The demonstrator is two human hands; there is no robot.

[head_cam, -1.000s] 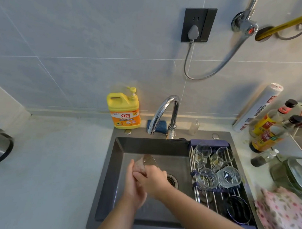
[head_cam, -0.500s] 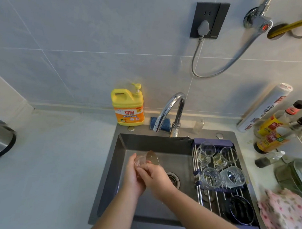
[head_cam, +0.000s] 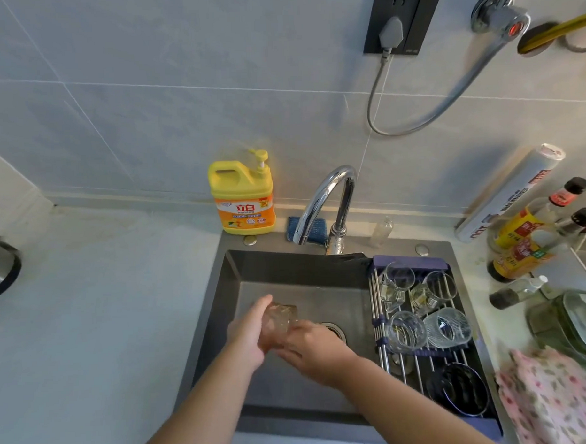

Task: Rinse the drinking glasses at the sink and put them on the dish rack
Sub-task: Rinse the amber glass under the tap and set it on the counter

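Note:
A clear drinking glass (head_cam: 281, 318) is held tilted over the dark sink (head_cam: 227, 284), below and left of the chrome tap (head_cam: 327, 200). My left hand (head_cam: 247, 333) wraps its left side and my right hand (head_cam: 314, 349) grips its lower right, both low in the basin near the drain (head_cam: 335, 330). No water stream shows at the tap. The dish rack (head_cam: 378, 321) spans the sink's right side and carries several clear glasses (head_cam: 405, 331), plus a dark bowl (head_cam: 463, 388) at its near end.
A yellow dish soap jug (head_cam: 241, 197) stands behind the sink's left corner, a blue sponge (head_cam: 305, 226) behind the tap. Sauce bottles (head_cam: 531, 233), a roll (head_cam: 510, 194), glass lids (head_cam: 574, 325) and a floral cloth (head_cam: 557, 398) crowd the right counter. A steel pot (head_cam: 1, 265) sits far left.
The glass has been turned and tipped in my hands, its mouth now more to the upper right. Both hands stayed low in the basin; the camera shifted slightly.

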